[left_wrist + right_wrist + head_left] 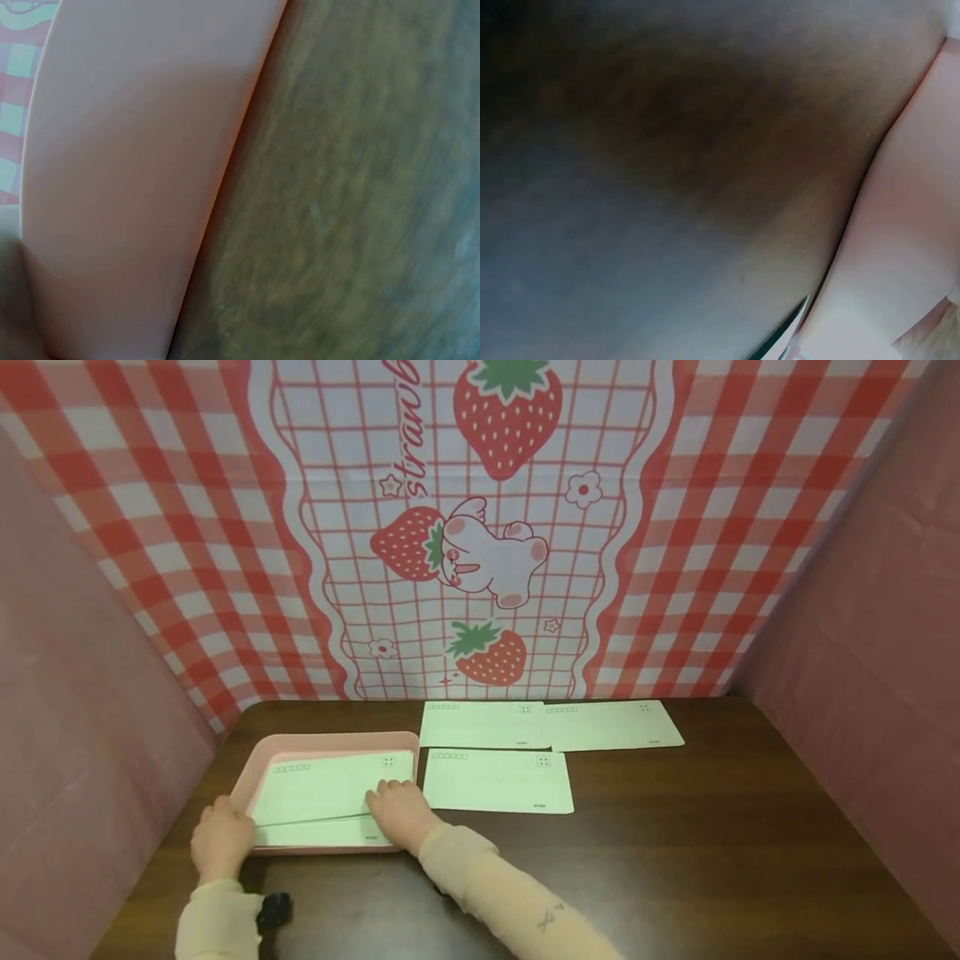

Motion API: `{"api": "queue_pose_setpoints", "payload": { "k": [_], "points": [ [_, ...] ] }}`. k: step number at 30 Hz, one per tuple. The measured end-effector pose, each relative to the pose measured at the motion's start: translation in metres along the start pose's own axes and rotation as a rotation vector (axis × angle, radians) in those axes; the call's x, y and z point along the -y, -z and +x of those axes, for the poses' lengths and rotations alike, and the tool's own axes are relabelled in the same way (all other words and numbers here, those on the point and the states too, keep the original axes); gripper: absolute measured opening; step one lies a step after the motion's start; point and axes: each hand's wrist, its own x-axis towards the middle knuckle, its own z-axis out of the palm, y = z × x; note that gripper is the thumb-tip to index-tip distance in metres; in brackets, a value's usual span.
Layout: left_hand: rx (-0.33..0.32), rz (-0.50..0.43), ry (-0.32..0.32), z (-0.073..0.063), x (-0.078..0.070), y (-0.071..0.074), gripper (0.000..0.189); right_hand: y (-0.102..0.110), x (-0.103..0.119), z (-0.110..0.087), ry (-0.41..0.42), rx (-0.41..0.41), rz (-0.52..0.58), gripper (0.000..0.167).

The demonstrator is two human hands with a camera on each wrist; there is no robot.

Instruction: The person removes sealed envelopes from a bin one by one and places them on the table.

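Note:
Several white envelopes lie in a pink tray (337,742) at the left of the table. The top envelope (322,789) sits slightly askew, so a strip of a lower envelope (315,835) shows at the near side. My left hand (221,839) grips the tray's left rim; the left wrist view has the tray's outer wall (135,180) close up. Over the lower right corner of the top envelope, my right hand (405,814) has its fingers curled and holds it there, hiding that corner. The tray's side (907,202) fills the right of the right wrist view.
Three more envelopes lie right of the tray: one at the back (483,727), one beside it (615,727) and one in front (498,782). The dark wooden table (675,852) extends right. A strawberry-print cloth (480,568) hangs behind it.

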Motion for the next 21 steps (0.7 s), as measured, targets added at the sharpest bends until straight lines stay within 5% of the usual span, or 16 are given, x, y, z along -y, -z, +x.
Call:
{"api": "queue_pose_setpoints", "payload": {
  "k": [5, 15, 21],
  "points": [
    [0.015, 0.0, 0.012, 0.0013, -0.0011, 0.0001, 0.042, -0.0027, 0.0008, 0.0011, 0.006, -0.045, -0.022, 0.02],
    [0.014, 0.003, 0.0, 0.0018, -0.0001, 0.0001, 0.042, -0.0065, 0.0031, -0.0013, 0.017, -0.387, -0.179, 0.015],
    [0.014, 0.005, -0.004, 0.0005, -0.0006, 0.0004, 0.042, -0.0051, 0.0046, -0.0036, 0.053, -0.419, -0.18, 0.019]
  ]
}}
